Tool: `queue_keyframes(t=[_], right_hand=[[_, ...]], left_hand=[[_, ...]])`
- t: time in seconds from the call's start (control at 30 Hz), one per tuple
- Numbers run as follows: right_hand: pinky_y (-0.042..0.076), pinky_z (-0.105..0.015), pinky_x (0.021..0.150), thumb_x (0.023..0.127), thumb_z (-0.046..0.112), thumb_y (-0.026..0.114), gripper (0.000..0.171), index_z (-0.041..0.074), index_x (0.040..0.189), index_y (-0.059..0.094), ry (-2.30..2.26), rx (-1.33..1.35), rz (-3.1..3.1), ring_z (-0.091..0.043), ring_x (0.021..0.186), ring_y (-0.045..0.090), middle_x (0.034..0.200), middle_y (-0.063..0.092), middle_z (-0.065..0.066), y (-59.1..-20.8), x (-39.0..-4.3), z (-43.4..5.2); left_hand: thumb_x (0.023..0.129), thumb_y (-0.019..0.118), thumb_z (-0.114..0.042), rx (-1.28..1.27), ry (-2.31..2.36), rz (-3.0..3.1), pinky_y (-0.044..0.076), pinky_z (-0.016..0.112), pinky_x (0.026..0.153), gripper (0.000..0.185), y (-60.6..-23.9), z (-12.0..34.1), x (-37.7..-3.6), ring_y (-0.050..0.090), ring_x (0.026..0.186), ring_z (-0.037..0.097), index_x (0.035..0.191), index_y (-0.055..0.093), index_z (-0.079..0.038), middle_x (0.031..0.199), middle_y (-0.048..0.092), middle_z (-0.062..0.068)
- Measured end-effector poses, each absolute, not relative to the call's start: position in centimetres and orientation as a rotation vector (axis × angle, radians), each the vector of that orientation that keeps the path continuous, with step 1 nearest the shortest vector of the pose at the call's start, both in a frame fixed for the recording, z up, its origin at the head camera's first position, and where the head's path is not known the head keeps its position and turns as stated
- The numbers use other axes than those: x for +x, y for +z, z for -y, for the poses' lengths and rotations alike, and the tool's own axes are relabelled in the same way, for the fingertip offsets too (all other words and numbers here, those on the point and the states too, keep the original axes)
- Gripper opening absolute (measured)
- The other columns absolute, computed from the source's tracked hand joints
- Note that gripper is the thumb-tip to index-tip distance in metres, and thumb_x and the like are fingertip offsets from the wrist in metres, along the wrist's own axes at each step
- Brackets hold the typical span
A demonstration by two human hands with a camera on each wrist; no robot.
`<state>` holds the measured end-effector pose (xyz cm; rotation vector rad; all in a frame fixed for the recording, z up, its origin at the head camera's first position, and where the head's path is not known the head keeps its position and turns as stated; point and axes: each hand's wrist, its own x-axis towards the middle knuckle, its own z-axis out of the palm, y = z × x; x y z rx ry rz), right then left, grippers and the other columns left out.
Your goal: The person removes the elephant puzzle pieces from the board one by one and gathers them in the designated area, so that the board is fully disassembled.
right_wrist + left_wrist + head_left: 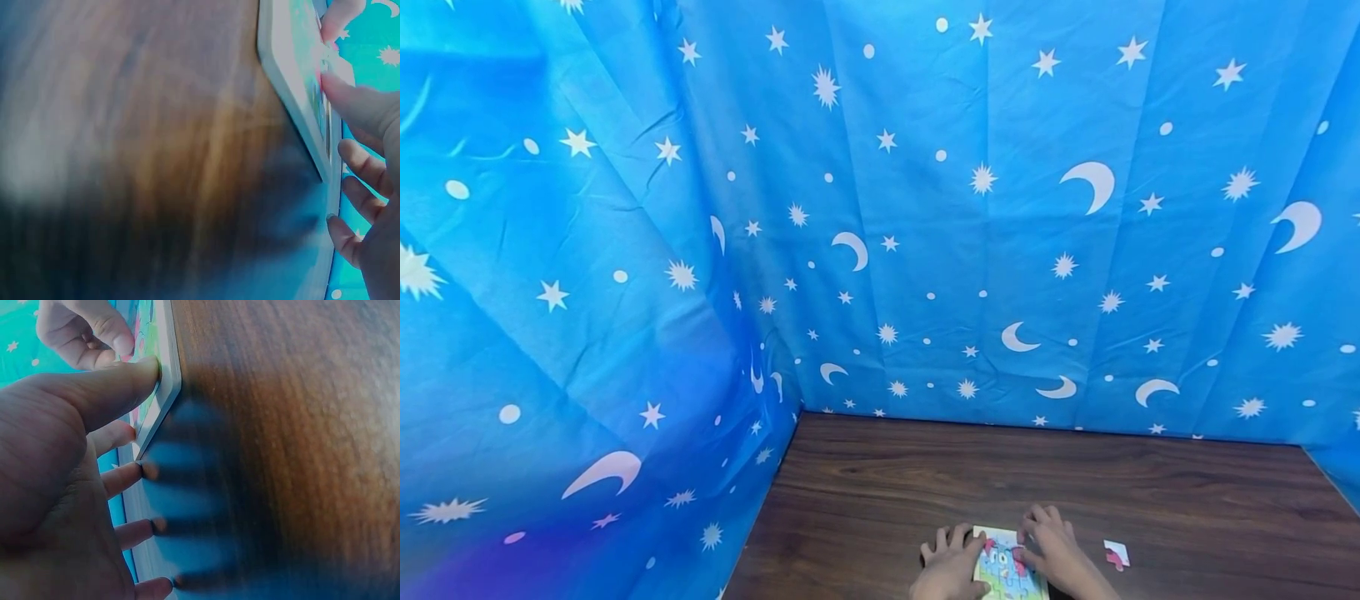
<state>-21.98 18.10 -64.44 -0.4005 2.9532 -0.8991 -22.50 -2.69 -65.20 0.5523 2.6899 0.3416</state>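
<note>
While flanked by hands (1000, 562), puzzle (1006, 573) near table edge.

Puzzle board (1009, 575) on table (925, 475), loose piece (1116, 553) to its right.

- I can read no words, brands or numbers anywhere in my views.
- The jigsaw puzzle (1009, 571) at the bottom centre of the head view carries a colourful print, too small for me to make out any lettering.
- The blue backdrop (925, 208) filling the frame bears only white stars, moons and dots, no writing.
</note>
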Motion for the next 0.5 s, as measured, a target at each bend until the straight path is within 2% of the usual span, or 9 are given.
queue_keyframes(t=[0.3, 0.5], right_hand=[[0.032, -0.037, 0.064, 0.077, 0.016, 0.072, 0.02, 0.024, 0.07, 0.055, -0.992, -0.562, -3.073, -0.02, 0.089, 0.042, 0.09, 0.05, 0.007, -64.84, -21.55, -18.59], [0.03, -0.036, 0.063, 0.076, 0.02, 0.073, 0.017, 0.024, 0.071, 0.058, -0.904, -0.533, -3.042, -0.019, 0.087, 0.041, 0.087, 0.048, 0.009, -64.69, -21.54, -18.47]], left_hand=[[0.079, 0.067, -0.047, 0.522, 0.375, -2.665, 0.032, 0.06, 0.082, 0.062, -64.5, 2.53, -22.16, 0.032, 0.122, 0.031, 0.134, 0.039, -0.047, 0.135, 0.033, -0.012], [0.08, 0.066, -0.047, 0.534, 0.396, -2.662, 0.031, 0.06, 0.083, 0.062, -64.76, 2.74, -22.06, 0.03, 0.123, 0.031, 0.135, 0.037, -0.046, 0.137, 0.032, -0.012]])
